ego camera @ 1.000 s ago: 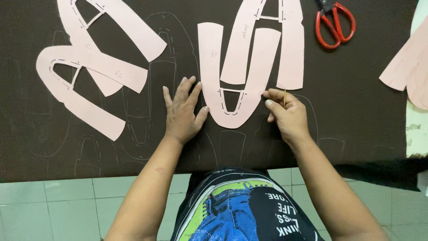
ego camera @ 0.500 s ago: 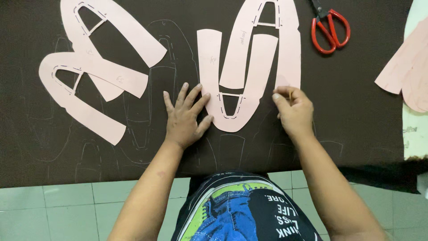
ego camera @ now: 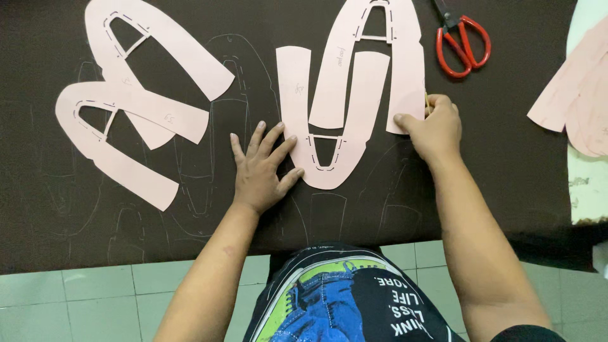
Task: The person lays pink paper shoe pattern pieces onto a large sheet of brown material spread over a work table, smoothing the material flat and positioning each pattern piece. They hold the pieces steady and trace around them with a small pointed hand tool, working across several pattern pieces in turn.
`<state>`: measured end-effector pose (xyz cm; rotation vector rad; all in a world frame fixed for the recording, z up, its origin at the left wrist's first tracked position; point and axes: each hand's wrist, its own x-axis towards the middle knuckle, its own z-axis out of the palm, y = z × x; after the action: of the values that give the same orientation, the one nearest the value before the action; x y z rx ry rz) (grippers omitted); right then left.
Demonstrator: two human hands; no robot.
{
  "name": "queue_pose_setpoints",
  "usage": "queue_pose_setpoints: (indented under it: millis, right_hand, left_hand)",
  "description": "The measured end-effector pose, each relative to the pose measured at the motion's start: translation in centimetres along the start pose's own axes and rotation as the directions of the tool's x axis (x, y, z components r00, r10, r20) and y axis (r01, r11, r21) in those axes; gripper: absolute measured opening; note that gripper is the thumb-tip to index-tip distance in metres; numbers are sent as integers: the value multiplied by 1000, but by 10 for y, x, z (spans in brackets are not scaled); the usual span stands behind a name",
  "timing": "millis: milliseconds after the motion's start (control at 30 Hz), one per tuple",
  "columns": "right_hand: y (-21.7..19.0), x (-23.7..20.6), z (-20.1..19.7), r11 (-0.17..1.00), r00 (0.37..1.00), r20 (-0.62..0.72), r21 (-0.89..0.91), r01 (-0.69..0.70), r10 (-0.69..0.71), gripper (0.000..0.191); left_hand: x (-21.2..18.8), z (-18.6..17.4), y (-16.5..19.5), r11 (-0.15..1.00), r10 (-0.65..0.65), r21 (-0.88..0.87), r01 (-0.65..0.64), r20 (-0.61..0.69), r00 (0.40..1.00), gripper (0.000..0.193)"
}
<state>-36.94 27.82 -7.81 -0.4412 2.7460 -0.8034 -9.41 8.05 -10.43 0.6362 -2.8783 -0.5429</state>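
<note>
On dark fabric, left hand [ego camera: 261,170], fingers spread, pins pink U-shaped paper pattern [ego camera: 320,171]; right hand [ego camera: 434,126] fingers pinch a chalk-like marker against its edge.

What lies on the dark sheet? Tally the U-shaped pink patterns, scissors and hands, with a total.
U-shaped pink patterns: 4
Red-handled scissors: 1
Hands: 2, left hand and right hand
Total: 7

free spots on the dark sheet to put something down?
Bare: right of the right hand, below the red scissors; lower-left strip under the left paper patterns. Crowded: centre, where the left hand holds the U-shaped pattern.
</note>
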Motion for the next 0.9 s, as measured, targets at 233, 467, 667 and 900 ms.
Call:
queue_pose_setpoints:
  millis: [233, 467, 667, 900]
  right_hand:
    - [0, 8, -8, 992, 1000, 4, 120, -24, 24, 40]
    - [2, 10, -12, 990, 999, 27, 135, -34, 31, 42]
    - [5, 11, -14, 985, 993, 88, 144, -94, 82, 43]
    - [5, 12, -16, 979, 988, 109, 161, -123, 106, 42]
  left_hand:
    - [0, 1, -1, 1000, 5, 1, -5, -15, 1000, 63]
    - [-2, 1, -1, 1000, 9, 3, -9, -18, 1000, 62]
    - [-1, 0, 0, 1000, -1, -3, 1, -14, 1000, 62]
    - [-1, 1, 1, 1000, -7, 20, 7, 1, 1000, 62]
